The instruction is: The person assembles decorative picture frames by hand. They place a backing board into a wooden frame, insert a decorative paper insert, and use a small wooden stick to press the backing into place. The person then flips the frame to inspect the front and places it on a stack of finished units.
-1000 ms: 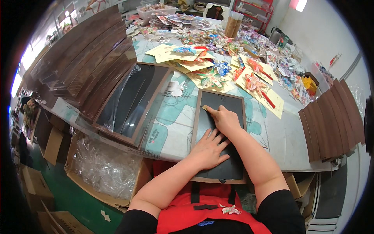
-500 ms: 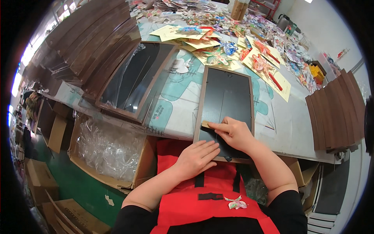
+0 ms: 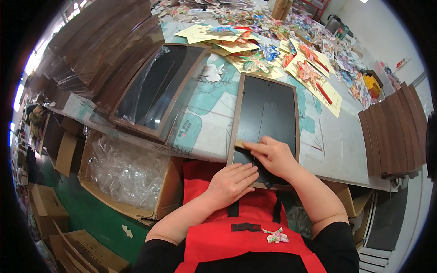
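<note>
A dark-backed picture frame (image 3: 266,107) with a brown rim lies face down before me, its near end at the table's edge. My right hand (image 3: 274,158) pinches a small tan block (image 3: 239,144), which may be wood, and presses it to the left inner edge of the frame. The index finger points along the block. Lower down, my left hand (image 3: 233,181) rests flat across the near left corner of the frame, fingers stretched out and holding nothing. A small black tab (image 3: 268,185) shows at the frame's near edge.
To the left, another plastic-wrapped frame (image 3: 159,86) lies beside tall stacks of brown frames (image 3: 100,45). More brown frames (image 3: 393,132) stand at the right. Yellow cards (image 3: 255,63) with colourful cut-outs lie behind. A carton (image 3: 129,173) of clear plastic sits below the table.
The view has shifted slightly. Both hands keep nearly the same places on the frame, the right still pinching the tan block at its left edge.
</note>
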The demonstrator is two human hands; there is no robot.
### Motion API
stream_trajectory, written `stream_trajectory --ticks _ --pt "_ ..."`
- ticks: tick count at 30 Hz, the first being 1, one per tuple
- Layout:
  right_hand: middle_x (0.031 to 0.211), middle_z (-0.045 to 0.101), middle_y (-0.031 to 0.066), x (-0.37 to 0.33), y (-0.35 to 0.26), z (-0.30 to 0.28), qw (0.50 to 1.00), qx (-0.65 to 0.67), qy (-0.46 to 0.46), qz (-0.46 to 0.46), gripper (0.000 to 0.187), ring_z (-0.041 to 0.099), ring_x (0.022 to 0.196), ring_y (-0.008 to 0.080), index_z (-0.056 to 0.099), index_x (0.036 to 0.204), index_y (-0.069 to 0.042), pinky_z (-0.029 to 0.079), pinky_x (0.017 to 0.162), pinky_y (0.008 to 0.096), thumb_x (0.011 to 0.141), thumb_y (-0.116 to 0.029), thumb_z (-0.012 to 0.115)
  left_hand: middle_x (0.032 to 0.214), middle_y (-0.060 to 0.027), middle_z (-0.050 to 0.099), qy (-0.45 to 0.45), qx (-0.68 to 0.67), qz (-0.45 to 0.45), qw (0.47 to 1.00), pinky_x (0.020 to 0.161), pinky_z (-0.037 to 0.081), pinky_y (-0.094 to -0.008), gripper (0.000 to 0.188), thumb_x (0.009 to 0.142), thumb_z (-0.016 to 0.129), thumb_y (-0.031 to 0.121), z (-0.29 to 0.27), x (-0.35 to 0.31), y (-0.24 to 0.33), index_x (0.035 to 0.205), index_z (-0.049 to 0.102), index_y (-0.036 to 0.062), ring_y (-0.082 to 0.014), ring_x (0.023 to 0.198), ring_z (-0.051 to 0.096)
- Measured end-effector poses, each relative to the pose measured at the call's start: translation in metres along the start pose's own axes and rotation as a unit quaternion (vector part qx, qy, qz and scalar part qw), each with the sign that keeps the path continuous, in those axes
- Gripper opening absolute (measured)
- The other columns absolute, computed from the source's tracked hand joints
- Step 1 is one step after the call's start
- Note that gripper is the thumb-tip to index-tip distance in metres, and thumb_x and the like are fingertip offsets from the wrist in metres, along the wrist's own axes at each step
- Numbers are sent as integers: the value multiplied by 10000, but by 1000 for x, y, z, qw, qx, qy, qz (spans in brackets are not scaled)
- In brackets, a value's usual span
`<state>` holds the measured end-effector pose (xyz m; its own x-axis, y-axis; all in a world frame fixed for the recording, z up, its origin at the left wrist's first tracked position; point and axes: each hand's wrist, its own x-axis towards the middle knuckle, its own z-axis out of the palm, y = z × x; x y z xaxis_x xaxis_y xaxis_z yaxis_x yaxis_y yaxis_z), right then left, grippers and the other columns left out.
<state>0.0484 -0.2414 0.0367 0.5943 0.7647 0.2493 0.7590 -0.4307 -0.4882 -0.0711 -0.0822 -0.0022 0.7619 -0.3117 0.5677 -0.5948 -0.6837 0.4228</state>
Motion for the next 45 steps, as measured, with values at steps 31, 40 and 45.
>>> stream_trajectory --ticks 31,40,45 --pt "748 507 81 -24 -13 -13 994 -68 -44 71 332 561 622 263 661 1129 -203 462 570 355 828 -66 631 1446 -184 303 117 -340 -295 885 1083 266 -336 692 832 520 -44 41 3 -31 1436 182 -56 -233 1332 314" --pt "756 496 79 -22 -15 -8 996 -48 -10 73 347 566 606 259 653 1141 -204 466 556 363 820 -74 643 1450 -238 299 126 -347 -302 879 1109 231 -363 684 814 556 28 40 5 -30 1410 236 -70 -313 1372 275" --pt "777 498 86 -22 -15 -10 992 -113 -38 42 374 579 595 278 630 1160 -223 485 520 386 818 -76 598 1450 -236 299 131 -364 -303 871 1109 233 -363 682 814 558 31 42 3 -31 1409 240 -69 -313 1371 276"
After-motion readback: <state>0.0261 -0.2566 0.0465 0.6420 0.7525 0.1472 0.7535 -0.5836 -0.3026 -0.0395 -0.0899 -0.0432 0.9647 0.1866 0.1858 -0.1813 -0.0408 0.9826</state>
